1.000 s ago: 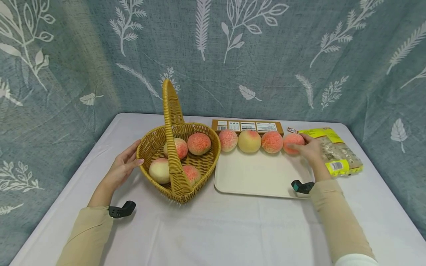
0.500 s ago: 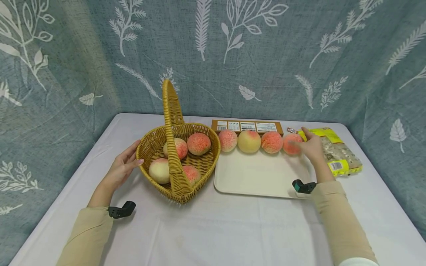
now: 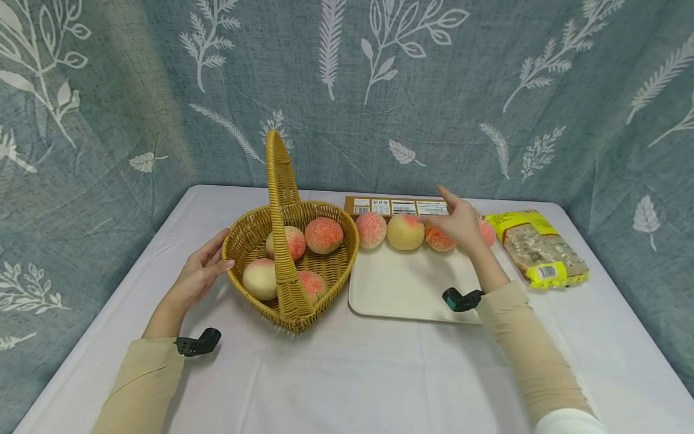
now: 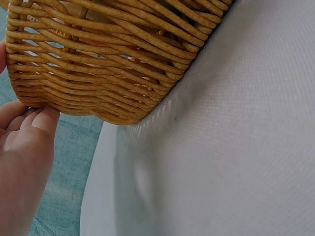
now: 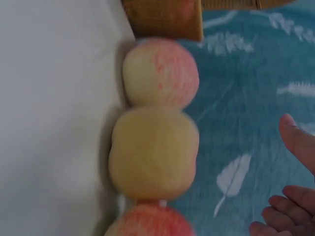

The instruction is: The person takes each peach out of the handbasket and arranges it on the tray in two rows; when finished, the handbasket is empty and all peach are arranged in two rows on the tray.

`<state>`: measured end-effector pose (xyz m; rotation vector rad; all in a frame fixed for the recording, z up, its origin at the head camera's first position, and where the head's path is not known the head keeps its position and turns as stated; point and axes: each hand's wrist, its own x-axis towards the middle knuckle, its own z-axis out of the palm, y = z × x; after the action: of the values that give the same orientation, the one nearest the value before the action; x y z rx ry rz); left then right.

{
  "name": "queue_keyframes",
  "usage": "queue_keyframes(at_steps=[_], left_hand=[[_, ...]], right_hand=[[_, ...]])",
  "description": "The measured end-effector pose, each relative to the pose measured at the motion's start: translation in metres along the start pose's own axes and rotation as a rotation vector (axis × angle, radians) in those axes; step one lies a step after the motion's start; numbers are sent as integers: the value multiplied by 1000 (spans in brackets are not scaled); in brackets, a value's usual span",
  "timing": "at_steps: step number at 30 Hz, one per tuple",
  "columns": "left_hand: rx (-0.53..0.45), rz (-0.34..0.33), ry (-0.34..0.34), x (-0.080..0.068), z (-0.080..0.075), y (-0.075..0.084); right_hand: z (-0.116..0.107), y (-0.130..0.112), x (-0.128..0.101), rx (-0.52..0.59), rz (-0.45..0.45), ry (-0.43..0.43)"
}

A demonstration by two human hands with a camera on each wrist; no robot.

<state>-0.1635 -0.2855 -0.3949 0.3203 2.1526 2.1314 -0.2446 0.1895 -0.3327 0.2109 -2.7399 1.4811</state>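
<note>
A blue-grey fabric backdrop with white leaf prints (image 3: 347, 90) hangs behind a table covered in white cloth (image 3: 379, 374), evenly lit.

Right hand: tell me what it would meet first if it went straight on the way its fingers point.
The right hand hovers open over the row of peaches, fingers aimed back and left. Likely first: the brown box behind the peaches, though height above it is unclear.
</note>
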Motion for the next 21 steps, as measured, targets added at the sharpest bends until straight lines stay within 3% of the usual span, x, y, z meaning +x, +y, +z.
queue_keyframes(at_steps=[4,10,21], left_hand=[[-9,3,2,-1,0,1],[-10,1,1,-2,0,1],[-2,-11,2,-1,2,1]], right_hand=[[22,-18,6,-42,-81,-72],[55,-47,14,-19,-177,-174],[108,-93,27,-122,-256,-329]])
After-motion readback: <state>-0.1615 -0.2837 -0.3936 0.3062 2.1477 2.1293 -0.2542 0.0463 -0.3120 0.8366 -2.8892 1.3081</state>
